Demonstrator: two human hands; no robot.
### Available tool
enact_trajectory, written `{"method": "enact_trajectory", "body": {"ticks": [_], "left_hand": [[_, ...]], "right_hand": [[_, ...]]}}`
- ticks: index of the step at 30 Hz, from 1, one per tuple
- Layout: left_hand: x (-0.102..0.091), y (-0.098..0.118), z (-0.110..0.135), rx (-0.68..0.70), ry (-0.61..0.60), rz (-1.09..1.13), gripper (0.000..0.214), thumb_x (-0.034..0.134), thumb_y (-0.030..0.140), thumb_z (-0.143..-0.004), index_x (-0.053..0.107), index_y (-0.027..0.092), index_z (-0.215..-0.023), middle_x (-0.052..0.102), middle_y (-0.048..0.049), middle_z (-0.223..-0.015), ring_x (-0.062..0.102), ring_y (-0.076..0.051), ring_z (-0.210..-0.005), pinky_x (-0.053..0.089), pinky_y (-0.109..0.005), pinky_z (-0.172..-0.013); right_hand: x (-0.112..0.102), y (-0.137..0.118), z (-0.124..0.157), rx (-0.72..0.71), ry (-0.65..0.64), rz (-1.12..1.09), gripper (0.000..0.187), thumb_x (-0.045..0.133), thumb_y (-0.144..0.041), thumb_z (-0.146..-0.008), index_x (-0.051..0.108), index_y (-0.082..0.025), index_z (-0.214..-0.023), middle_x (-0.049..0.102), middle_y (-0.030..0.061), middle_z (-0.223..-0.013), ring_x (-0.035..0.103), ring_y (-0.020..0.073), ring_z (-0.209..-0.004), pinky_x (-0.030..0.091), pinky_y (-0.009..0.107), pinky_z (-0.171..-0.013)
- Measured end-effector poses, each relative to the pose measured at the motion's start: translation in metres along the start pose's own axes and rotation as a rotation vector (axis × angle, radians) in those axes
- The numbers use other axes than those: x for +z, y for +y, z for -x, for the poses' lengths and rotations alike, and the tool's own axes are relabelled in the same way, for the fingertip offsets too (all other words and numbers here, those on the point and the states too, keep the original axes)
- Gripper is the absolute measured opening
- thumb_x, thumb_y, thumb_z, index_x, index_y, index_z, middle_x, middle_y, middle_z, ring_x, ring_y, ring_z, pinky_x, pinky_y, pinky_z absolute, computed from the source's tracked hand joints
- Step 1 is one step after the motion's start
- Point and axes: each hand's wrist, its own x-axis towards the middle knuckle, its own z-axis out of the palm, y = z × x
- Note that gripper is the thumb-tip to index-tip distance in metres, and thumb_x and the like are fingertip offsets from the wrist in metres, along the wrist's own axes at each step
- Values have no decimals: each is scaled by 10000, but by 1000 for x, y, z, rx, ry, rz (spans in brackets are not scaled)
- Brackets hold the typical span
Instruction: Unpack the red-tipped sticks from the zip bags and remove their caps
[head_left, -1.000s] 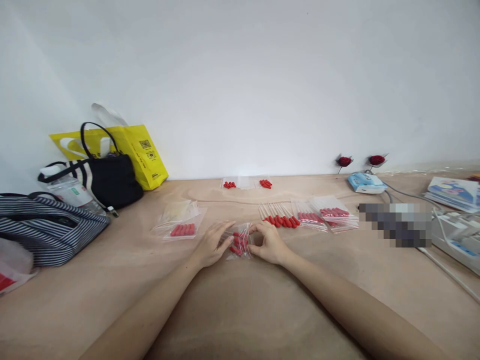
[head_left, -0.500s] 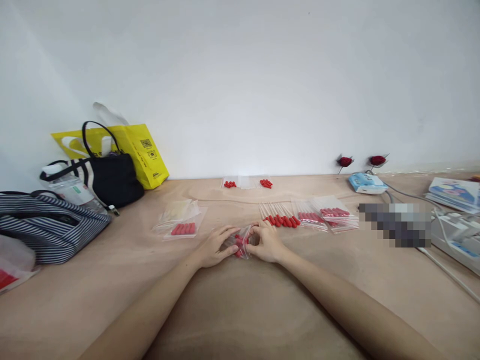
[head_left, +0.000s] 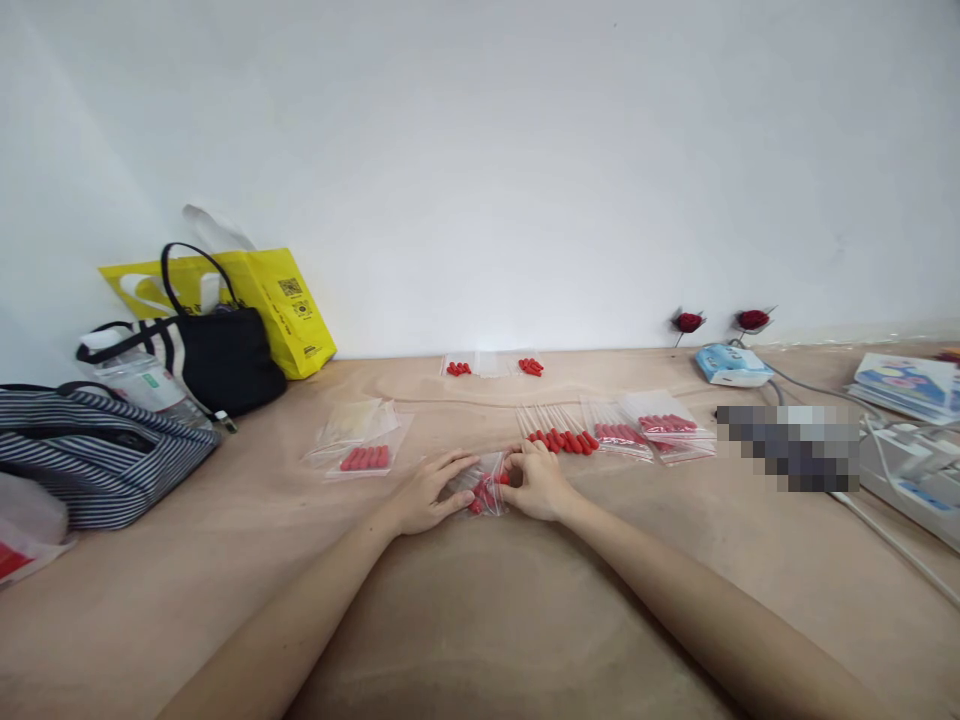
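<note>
A: "Who's got what on the bench (head_left: 487,610)?"

B: "L hand (head_left: 433,495) and R hand (head_left: 541,484), w/ a clear bag (head_left: 487,486) btwn: 3 o'clock from L, approx. 9 from R. Both touch it, neither nearer."

A: "Fingers?"

B: "R's narrow, pinching bag's edge; L's part-spread, grip unclear."

A: "Bag's long axis, look?"

B: "Axis can't be told, film's crumpled; shiny, see-thru, w/ several red pieces (head_left: 482,496) jumbled inside."

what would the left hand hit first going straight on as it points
The left hand would probably meet the clear bag of red pieces right in front of it, then the right hand; depth is hard to judge.
</note>
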Motion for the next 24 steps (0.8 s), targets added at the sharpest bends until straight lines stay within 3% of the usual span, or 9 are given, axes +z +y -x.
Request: {"method": "enact_trajectory", "body": {"ticks": [4, 8, 14, 19, 24], "left_hand": [[0, 0, 1, 1, -2, -6, 441, 406, 422, -836, 400, 259, -1245, 403, -57, -1306, 395, -209, -1173, 328, -381, -976], [0, 0, 1, -14, -7, -19, 445, 407, 428, -833, 406, 255, -1243, 406, -63, -1303, 387, -211, -1180, 317, -390, -984], [-1, 1, -1, -29, -8, -22, 443, 423, 424, -826, 425, 242, -1230, 417, -70, -1295, 404, -217, -1166, 333, -388, -972], [-1, 1, 0, -22, -6, -14, 443, 413, 432, -830, 422, 247, -1232, 413, -65, -1298, 401, -213, -1169, 332, -381, -973], [0, 0, 0, -34, -19, -20, 444, 410, 438, -829, 419, 260, -1236, 401, -61, -1310, 382, -220, -1187, 318, -395, -981]], "right_hand": [[-9, 6, 7, -70, 35, -21, 137, 608, -309, -689, 603, -192, -618, 572, 39, -806, 478, 173, -802, 367, 323, -731], [-15, 18, 19, -123, 49, -236, 130, 529, -268, -747, 629, -187, -732, 603, 29, -751, 532, 136, -688, 418, 274, -644], [-7, 41, 27, 52, 63, -633, 317, 567, -340, -711, 584, -198, -993, 648, 22, -761, 588, 145, -640, 476, 291, -596], [-4, 41, 24, 94, -24, -800, 331, 609, -339, -664, 562, -195, -958, 650, 28, -821, 599, 140, -682, 481, 288, -620], [-7, 39, 27, 127, 85, -772, 292, 607, -372, -665, 572, -185, -887, 630, 13, -723, 560, 115, -574, 465, 264, -553]]}}
